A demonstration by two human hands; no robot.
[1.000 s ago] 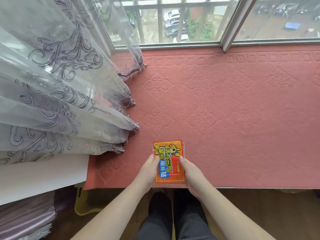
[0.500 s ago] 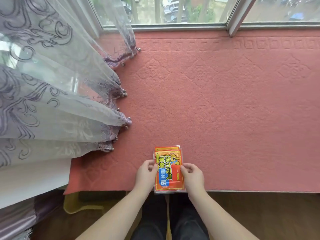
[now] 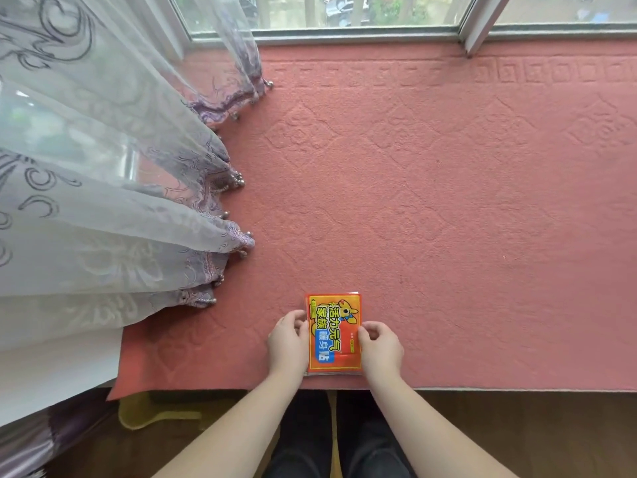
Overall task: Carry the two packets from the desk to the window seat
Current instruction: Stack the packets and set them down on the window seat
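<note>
Two orange-red packets point(image 3: 333, 334) with yellow and blue print lie stacked flat on the pink mat of the window seat point(image 3: 448, 219), close to its front edge. Only the rim of the lower packet shows under the top one. My left hand point(image 3: 289, 341) grips the stack's left edge, fingers curled on it. My right hand point(image 3: 381, 346) grips the right edge the same way.
A sheer purple-patterned curtain point(image 3: 103, 188) hangs over the left part of the seat, its beaded hem lying on the mat. The window frame point(image 3: 344, 32) runs along the back. Below the seat's front edge are wooden floor point(image 3: 517, 432) and my legs.
The packets have come down flat on the mat near the front edge. My fingers have curled in at the stack's sides. The camera has tilted further down.
</note>
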